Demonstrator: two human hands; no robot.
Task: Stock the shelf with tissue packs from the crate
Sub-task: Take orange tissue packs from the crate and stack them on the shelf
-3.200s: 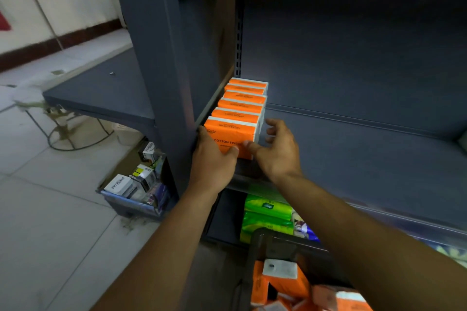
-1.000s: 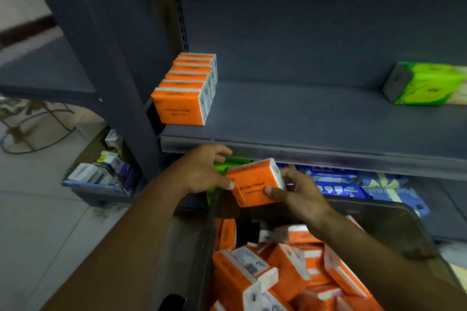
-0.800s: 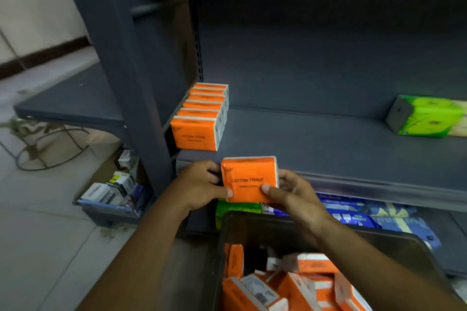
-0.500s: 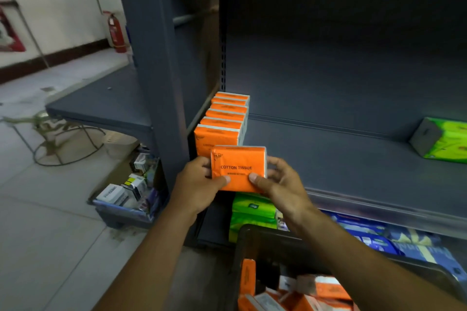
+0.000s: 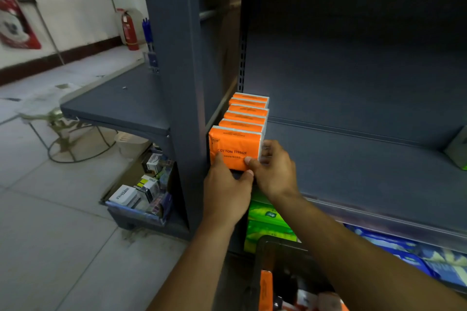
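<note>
An orange tissue pack (image 5: 235, 145) marked COTTON TISSUE stands upright at the front of a row of orange packs (image 5: 249, 108) on the grey shelf (image 5: 353, 159), against the left upright. My left hand (image 5: 226, 189) holds the pack's lower left edge. My right hand (image 5: 274, 169) grips its right side, thumb on the front face. The dark crate (image 5: 262, 255) sits below at the bottom edge, with an orange pack (image 5: 265, 290) showing inside.
A grey upright post (image 5: 177, 83) borders the row on the left. Green packs (image 5: 267, 219) and blue packs (image 5: 394, 252) fill the lower shelf. A bin of small boxes (image 5: 141, 197) sits on the floor at left. The shelf stretches bare to the right.
Both hands lifted the orange pack from over the crate up to the shelf and set it against the front of the orange row.
</note>
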